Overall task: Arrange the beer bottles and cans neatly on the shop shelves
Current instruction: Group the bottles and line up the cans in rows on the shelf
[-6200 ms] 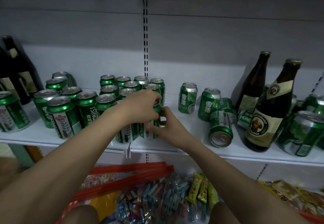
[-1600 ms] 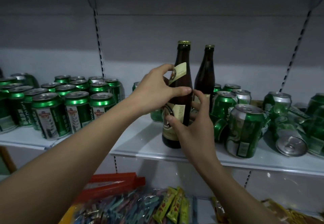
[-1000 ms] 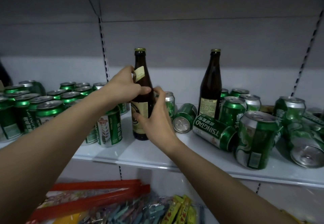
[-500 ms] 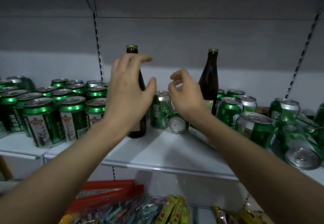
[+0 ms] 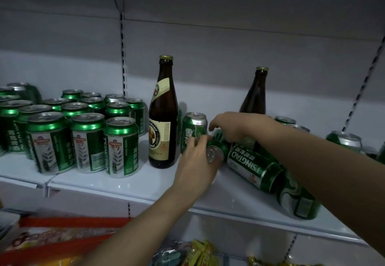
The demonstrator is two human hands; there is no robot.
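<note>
Shelf: white metal shop shelf [image 5: 133, 184] is seen beneath both hands.
Hands: toppled green aluminium can [image 5: 216, 151] is gripped by left hand [image 5: 195, 167] and right hand [image 5: 239, 126].
Writing: "TSINGTAO" is read on fallen green can [image 5: 254, 167] under the right forearm.

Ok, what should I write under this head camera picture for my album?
Both hands, left hand and right hand, reach a tipped green can beside the upright brown bottle on the shelf.

Both hands are placed on a toppled can [image 5: 215, 151]: the left hand [image 5: 198, 166] at its end, the right hand [image 5: 235, 127] over its side. A labelled bottle [image 5: 163, 120] is stood upright beside grouped cans [image 5: 83, 128] on the shelf [image 5: 125, 184].
</note>
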